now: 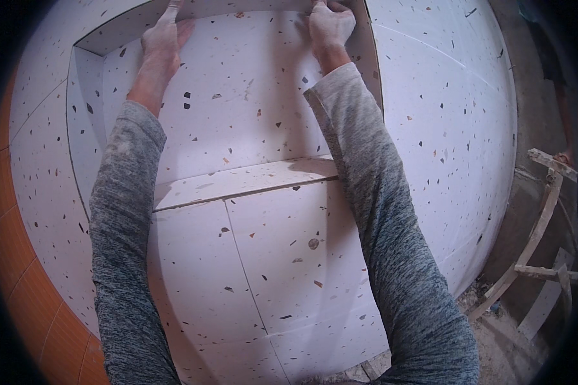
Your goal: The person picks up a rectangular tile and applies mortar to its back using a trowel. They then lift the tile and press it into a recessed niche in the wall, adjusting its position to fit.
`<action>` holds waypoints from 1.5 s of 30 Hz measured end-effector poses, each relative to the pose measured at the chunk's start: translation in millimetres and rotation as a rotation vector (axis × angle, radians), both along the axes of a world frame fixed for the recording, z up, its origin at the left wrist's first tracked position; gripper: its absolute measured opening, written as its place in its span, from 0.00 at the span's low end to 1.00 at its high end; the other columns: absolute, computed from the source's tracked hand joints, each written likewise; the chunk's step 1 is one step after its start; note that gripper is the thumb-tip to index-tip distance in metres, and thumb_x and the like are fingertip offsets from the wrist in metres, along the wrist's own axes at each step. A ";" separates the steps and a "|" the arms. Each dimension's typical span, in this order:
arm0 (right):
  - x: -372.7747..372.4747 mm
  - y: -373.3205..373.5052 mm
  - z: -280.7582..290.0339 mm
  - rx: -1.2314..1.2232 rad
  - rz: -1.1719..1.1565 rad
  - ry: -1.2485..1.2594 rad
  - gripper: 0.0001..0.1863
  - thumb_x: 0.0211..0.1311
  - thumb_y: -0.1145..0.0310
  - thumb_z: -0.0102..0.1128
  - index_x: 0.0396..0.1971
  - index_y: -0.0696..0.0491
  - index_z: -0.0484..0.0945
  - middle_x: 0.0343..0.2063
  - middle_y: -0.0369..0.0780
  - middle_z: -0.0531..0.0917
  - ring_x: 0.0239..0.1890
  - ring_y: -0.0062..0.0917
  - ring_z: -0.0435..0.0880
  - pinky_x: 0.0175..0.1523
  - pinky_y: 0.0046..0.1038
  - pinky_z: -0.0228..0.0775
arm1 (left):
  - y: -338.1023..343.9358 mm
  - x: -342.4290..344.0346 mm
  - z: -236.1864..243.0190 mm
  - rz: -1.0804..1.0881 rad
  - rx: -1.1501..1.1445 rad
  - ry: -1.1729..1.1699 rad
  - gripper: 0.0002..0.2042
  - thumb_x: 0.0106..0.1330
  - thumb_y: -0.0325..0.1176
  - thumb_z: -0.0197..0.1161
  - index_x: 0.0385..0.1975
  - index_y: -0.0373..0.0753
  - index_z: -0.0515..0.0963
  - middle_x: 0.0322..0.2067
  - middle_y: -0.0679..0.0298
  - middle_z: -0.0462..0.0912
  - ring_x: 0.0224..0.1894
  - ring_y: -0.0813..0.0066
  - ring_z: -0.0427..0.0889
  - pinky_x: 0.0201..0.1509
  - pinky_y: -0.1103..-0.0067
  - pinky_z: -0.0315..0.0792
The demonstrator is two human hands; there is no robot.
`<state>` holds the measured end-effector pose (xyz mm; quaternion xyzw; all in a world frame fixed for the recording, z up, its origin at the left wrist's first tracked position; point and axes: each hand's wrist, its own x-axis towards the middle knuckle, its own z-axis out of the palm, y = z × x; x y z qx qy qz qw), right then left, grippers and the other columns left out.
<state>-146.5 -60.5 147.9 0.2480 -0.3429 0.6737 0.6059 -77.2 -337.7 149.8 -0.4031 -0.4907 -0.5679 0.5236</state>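
1. Speckled white tiles point(443, 128) cover the wall before me, with orange tiles point(19, 256) along the left and bare grey wall point(532, 122) at the right, where a rough wooden frame point(552, 163) stands well apart from my arms.

2. Set into the white tiling is a box-like niche point(237, 122). Its top panel point(127, 28) runs along the upper edge of my view, partly cut off; its ledge point(218, 185) lies below, between my sleeves.

3. My left hand point(160, 42) is raised at the top panel, one digit pointing up and others spread behind it. Its tips leave the view, so I cannot tell whether it grips or only presses.

4. My right hand point(332, 29) is up near the opposite corner, fingers curled. I cannot tell whether they close on anything, as they too run off the top.

5. Holding my hands this far apart probably lets me reach both ends of the panel and share the effort evenly. Keeping both arms nearly straight seems simply due to its height, and leaves the ledge free of my weight.
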 end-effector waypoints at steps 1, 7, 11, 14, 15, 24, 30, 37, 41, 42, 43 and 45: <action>-6.6 -0.5 4.3 -0.004 -0.042 -0.003 0.27 0.65 0.53 0.71 0.45 0.64 0.77 0.36 0.51 0.84 0.35 0.37 0.86 0.34 0.36 0.79 | 1.3 0.9 1.2 -0.013 -0.001 0.002 0.45 0.70 0.44 0.69 0.71 0.20 0.48 0.66 0.39 0.62 0.67 0.44 0.71 0.72 0.62 0.74; -1.0 -6.3 -1.7 -0.010 0.126 0.030 0.22 0.68 0.57 0.68 0.43 0.64 0.78 0.31 0.45 0.85 0.31 0.32 0.84 0.32 0.35 0.78 | 3.1 -0.6 -2.9 0.032 0.026 -0.011 0.43 0.70 0.44 0.70 0.71 0.21 0.52 0.65 0.41 0.64 0.65 0.46 0.74 0.73 0.63 0.74; 6.0 -4.6 -2.6 -0.034 0.199 0.053 0.18 0.70 0.59 0.66 0.38 0.63 0.80 0.28 0.42 0.84 0.27 0.30 0.83 0.29 0.33 0.77 | 8.7 -0.5 -2.3 -0.007 0.035 0.005 0.42 0.69 0.45 0.71 0.70 0.22 0.56 0.64 0.43 0.66 0.64 0.50 0.75 0.72 0.65 0.74; -7.3 4.0 -3.3 0.154 0.338 0.348 0.14 0.70 0.64 0.63 0.32 0.61 0.81 0.25 0.40 0.83 0.23 0.29 0.81 0.26 0.33 0.76 | 2.2 0.8 6.9 0.008 -0.016 -0.059 0.41 0.70 0.46 0.70 0.69 0.22 0.56 0.64 0.42 0.66 0.64 0.51 0.75 0.72 0.65 0.75; -2.4 2.2 -5.1 0.131 0.436 0.310 0.13 0.71 0.65 0.62 0.30 0.60 0.81 0.24 0.40 0.82 0.22 0.28 0.81 0.26 0.33 0.76 | 4.3 0.9 4.8 0.002 0.002 -0.052 0.41 0.70 0.46 0.69 0.69 0.22 0.55 0.65 0.42 0.65 0.64 0.51 0.75 0.72 0.65 0.74; 5.8 1.4 -8.1 0.069 0.513 0.223 0.15 0.73 0.65 0.58 0.27 0.58 0.81 0.23 0.40 0.82 0.22 0.27 0.81 0.25 0.33 0.78 | 15.4 6.0 -5.6 0.007 0.039 -0.057 0.44 0.72 0.48 0.67 0.71 0.19 0.50 0.65 0.35 0.63 0.66 0.46 0.74 0.73 0.63 0.73; -12.5 1.0 9.8 -0.096 0.144 0.101 0.17 0.73 0.61 0.61 0.29 0.59 0.83 0.23 0.38 0.83 0.23 0.26 0.80 0.29 0.29 0.73 | 13.8 9.2 -8.7 -0.077 0.045 -0.055 0.46 0.72 0.51 0.66 0.73 0.22 0.48 0.65 0.36 0.64 0.65 0.46 0.74 0.72 0.63 0.73; -15.6 6.4 3.5 0.070 0.276 0.164 0.17 0.73 0.58 0.62 0.29 0.57 0.83 0.21 0.35 0.81 0.24 0.25 0.78 0.27 0.31 0.71 | 3.8 8.1 -8.6 -0.033 0.036 0.006 0.44 0.72 0.50 0.66 0.74 0.27 0.50 0.68 0.40 0.62 0.65 0.47 0.73 0.71 0.62 0.74; 8.0 0.6 -2.7 -0.007 0.518 0.100 0.17 0.73 0.59 0.62 0.27 0.55 0.82 0.21 0.34 0.80 0.24 0.24 0.78 0.26 0.33 0.73 | 1.7 5.2 -13.8 -0.056 0.026 0.066 0.46 0.69 0.51 0.69 0.73 0.27 0.51 0.67 0.41 0.62 0.66 0.46 0.72 0.71 0.61 0.75; 5.5 1.2 -1.5 -0.002 0.496 0.105 0.17 0.73 0.59 0.62 0.27 0.55 0.82 0.21 0.34 0.80 0.24 0.24 0.78 0.26 0.33 0.73 | 0.2 5.4 -11.9 -0.069 0.034 0.047 0.46 0.68 0.50 0.70 0.73 0.26 0.51 0.67 0.41 0.62 0.66 0.46 0.72 0.71 0.61 0.75; 4.2 1.9 -0.9 0.003 0.473 0.109 0.17 0.73 0.59 0.61 0.27 0.55 0.82 0.22 0.35 0.80 0.24 0.24 0.78 0.27 0.33 0.73 | -2.1 6.0 -8.8 -0.081 0.043 0.029 0.46 0.68 0.50 0.71 0.73 0.26 0.51 0.67 0.41 0.62 0.66 0.45 0.71 0.71 0.61 0.75; 5.1 3.4 -1.1 0.016 0.441 0.121 0.17 0.73 0.59 0.61 0.27 0.55 0.82 0.22 0.35 0.80 0.24 0.24 0.78 0.27 0.33 0.73 | -5.8 4.9 -4.8 -0.080 0.053 0.016 0.47 0.67 0.50 0.72 0.72 0.25 0.52 0.67 0.41 0.63 0.66 0.44 0.71 0.71 0.60 0.75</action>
